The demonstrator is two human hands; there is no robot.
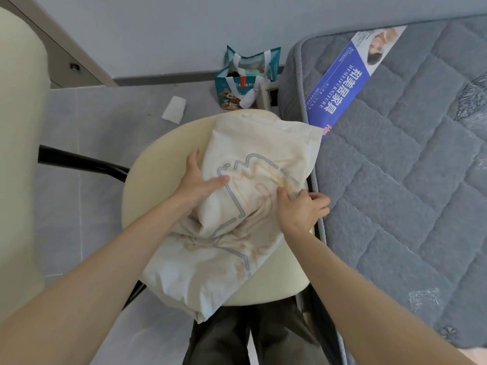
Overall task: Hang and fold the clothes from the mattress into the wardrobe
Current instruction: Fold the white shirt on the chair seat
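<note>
Home bedroom, quilted grey mattress [411,180], cream stool [158,164], tiled floor [87,143]

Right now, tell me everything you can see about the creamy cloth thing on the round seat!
The garment is cream, soft-looking cloth with a grey and pale orange line print. It lies half folded and crumpled on the round cream seat, beside the mattress, one corner hanging over the seat's near edge. The left hand presses flat on it; the right hand grips its right edge.

A pale blue-grey wall [158,35] meets grey floor tiles [87,133] at a dark skirting strip [163,80]. A cream round chair seat [158,159] stands mid-floor on a black frame [79,162]. Two teal paper bags [247,75] stand by the wall, with a white paper scrap [174,108] nearby.
</note>
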